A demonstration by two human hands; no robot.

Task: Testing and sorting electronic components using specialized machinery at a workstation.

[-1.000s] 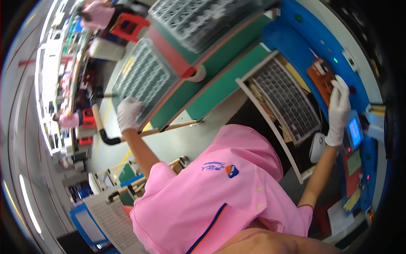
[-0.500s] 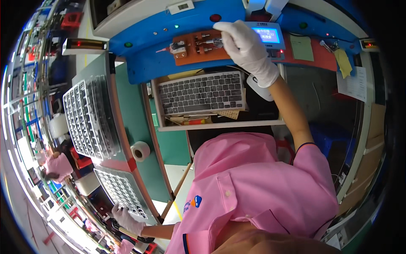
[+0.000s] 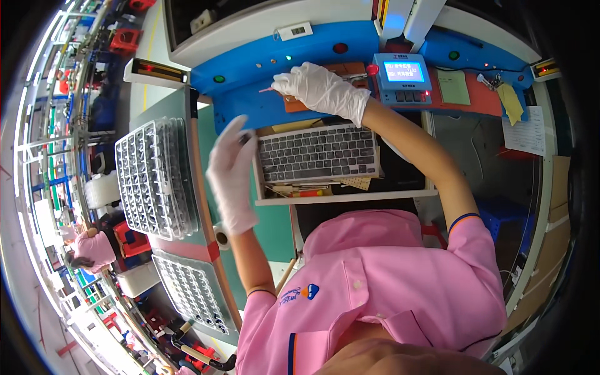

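Observation:
My right hand (image 3: 322, 92), in a white glove, lies over the orange-brown fixture (image 3: 297, 105) on the blue bench. Its fingers are curled at the fixture's left end and hide most of its metal parts; a thin pink tip (image 3: 267, 89) sticks out beside them. My left hand (image 3: 232, 178), also gloved, is raised left of the keyboard (image 3: 317, 152). Its fingers are bent together around a small dark piece (image 3: 247, 136), too small to name. On the left stand a stack of clear compartment trays (image 3: 153, 181) and a lower tray (image 3: 190, 290) with rows of pockets.
A blue box with a lit screen (image 3: 402, 75) stands right of the fixture. The keyboard sits in a pull-out drawer (image 3: 350, 199) with tools along its front. Further items are a tape roll (image 3: 220, 236), yellow notes (image 3: 453, 86) and a blue stool (image 3: 503, 215).
My left hand has come up from the lower tray to beside the keyboard, with a small dark piece in its fingers. My right hand has moved left along the fixture. The view has shifted slightly.

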